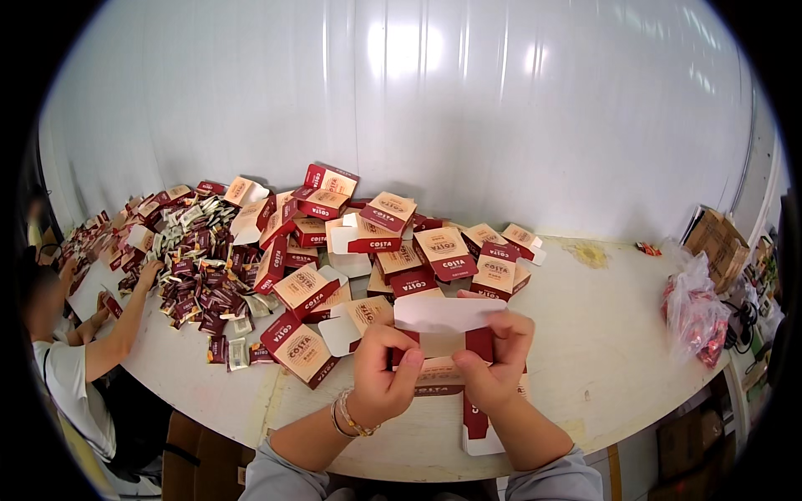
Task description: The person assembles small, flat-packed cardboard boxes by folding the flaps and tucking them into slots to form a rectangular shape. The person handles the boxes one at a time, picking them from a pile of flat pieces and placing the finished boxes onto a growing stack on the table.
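Between my two hands is a small dark-red and cream carton (440,387) with its white flap (447,314) raised. My left hand (386,374), with bracelets at the wrist, is closed on the carton's left side, thumb in front. On the right side my right hand (496,357) grips it with thumb and fingers. Another carton (478,422) lies under my right forearm, partly hidden. Just beyond my hands, a heap of similar cartons (446,254) covers the table, several with white flaps sticking out.
Left of the cartons lies a pile of small dark-red and pale sachets (205,280). A co-worker (79,367) reaches into it from the left. A clear plastic bag with red contents (693,309) and a brown cardboard box (717,247) stand at the table's right end. A white wall (501,117) rises behind.
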### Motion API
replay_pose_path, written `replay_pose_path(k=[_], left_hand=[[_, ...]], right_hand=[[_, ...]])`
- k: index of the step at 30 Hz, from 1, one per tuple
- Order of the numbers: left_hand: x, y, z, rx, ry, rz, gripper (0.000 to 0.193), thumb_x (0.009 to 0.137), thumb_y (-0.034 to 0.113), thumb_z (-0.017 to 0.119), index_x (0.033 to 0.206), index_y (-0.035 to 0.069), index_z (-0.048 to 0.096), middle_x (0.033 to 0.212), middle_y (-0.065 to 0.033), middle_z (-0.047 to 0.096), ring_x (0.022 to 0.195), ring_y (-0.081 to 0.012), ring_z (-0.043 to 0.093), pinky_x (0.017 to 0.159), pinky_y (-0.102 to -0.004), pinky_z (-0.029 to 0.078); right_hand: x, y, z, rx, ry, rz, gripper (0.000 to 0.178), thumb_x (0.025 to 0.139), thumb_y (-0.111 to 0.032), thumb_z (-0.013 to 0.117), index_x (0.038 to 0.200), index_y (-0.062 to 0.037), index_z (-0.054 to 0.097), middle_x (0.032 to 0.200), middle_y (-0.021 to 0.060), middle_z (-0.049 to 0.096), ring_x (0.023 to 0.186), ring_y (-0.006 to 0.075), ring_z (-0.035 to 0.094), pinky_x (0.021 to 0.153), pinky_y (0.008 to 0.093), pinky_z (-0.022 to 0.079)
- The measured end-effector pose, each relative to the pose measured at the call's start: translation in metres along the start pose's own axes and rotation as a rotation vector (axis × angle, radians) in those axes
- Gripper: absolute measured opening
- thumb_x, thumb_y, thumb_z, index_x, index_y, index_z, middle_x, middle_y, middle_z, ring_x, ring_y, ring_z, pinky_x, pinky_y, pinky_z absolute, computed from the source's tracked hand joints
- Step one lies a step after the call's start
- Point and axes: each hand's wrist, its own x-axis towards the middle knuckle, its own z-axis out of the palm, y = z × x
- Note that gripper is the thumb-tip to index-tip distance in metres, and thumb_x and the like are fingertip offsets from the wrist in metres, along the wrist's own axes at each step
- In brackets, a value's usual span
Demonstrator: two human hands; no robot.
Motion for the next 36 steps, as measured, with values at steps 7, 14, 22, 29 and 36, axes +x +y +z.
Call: replay_pose_path(k=[7, 14, 22, 29, 36], left_hand=[[0.021, 0.023, 0.006, -0.265, -0.064, -0.130, 0.035, 0.101, 0.015, 0.056, 0.129, -0.002, 0.044, 0.134, -0.0216, 0.052, 0.123, -0.0259, 0.055, 0.105, -0.0383, 0.044], [0.017, 0.017, 0.000, -0.189, -0.095, -0.098, 0.023, 0.103, 0.012, 0.053, 0.121, -0.002, 0.051, 0.131, -0.0195, 0.056, 0.122, -0.0239, 0.056, 0.107, -0.0377, 0.043], [0.015, 0.025, 0.012, -0.160, 0.047, -0.136, 0.020, 0.102, 0.000, 0.049, 0.122, -0.002, 0.052, 0.131, -0.0204, 0.060, 0.118, -0.0252, 0.060, 0.104, -0.0365, 0.045], [0.017, 0.018, 0.007, 0.000, -0.027, -0.030, 0.021, 0.103, 0.001, 0.048, 0.121, -0.002, 0.059, 0.129, -0.0204, 0.062, 0.117, -0.0264, 0.061, 0.102, -0.0362, 0.047], [0.014, 0.018, 0.006, -0.051, -0.016, -0.039, 0.014, 0.102, 0.005, 0.051, 0.107, -0.002, 0.063, 0.128, -0.0226, 0.062, 0.115, -0.0277, 0.062, 0.099, -0.0374, 0.048]], right_hand=[[0.004, 0.011, -0.020, 0.010, -0.203, 0.022, 0.042, 0.090, -0.015, 0.079, 0.123, -0.0034, 0.055, 0.135, 0.0208, 0.059, 0.124, 0.0298, 0.060, 0.104, 0.0419, 0.048], [0.000, 0.015, -0.020, 0.089, -0.218, 0.035, 0.023, 0.096, -0.008, 0.065, 0.116, -0.0017, 0.054, 0.126, 0.0199, 0.062, 0.120, 0.0294, 0.060, 0.104, 0.0430, 0.048], [0.003, 0.001, -0.015, -0.141, -0.174, 0.094, 0.022, 0.102, -0.009, 0.057, 0.121, 0.0004, 0.052, 0.122, 0.0221, 0.065, 0.111, 0.0264, 0.062, 0.100, 0.0394, 0.049], [0.007, 0.002, -0.019, -0.136, -0.168, 0.034, 0.013, 0.098, -0.001, 0.060, 0.110, 0.0010, 0.064, 0.116, 0.0213, 0.070, 0.106, 0.0263, 0.066, 0.094, 0.0375, 0.051], [0.006, -0.001, -0.018, -0.075, -0.127, 0.045, 0.010, 0.090, 0.007, 0.067, 0.099, 0.0010, 0.069, 0.112, 0.0193, 0.072, 0.102, 0.0257, 0.069, 0.087, 0.0348, 0.054]])
